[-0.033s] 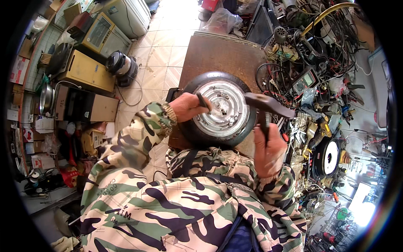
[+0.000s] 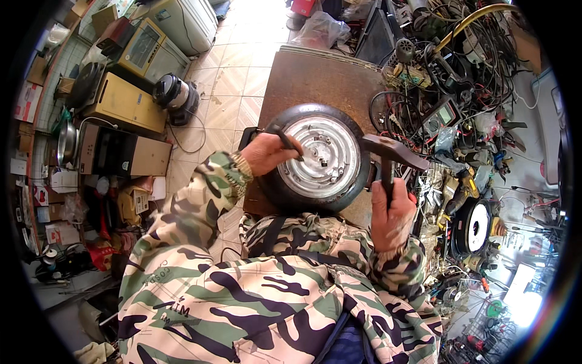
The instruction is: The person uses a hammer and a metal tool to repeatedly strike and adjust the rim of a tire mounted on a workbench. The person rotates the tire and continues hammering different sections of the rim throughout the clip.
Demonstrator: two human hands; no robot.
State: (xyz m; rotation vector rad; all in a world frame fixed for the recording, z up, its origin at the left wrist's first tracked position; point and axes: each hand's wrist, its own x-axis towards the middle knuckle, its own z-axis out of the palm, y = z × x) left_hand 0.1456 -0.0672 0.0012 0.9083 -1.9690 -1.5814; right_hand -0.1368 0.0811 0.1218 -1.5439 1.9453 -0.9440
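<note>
Wheel [image 2: 315,183] lies flat at table's [image 2: 321,76] near edge, between hands; left hand [image 2: 271,153], nearer its hub, grips dark rod [image 2: 284,139] slanting hubward, right hand [image 2: 393,212] clasps hammer [image 2: 397,153] by tyre's right side.

Left side: a yellow box-shaped unit [image 2: 124,104], with a round metal pan [image 2: 68,143] near it. The tiled floor [image 2: 229,91] carries a black-and-white cylindrical appliance [image 2: 174,92], cord trailing. Far end: a clear plastic bag [image 2: 322,31]. Right side: tangled black cables [image 2: 485,51], a digital multimeter [image 2: 447,114] beside them, and a white-centred black wheel [image 2: 478,227].
</note>
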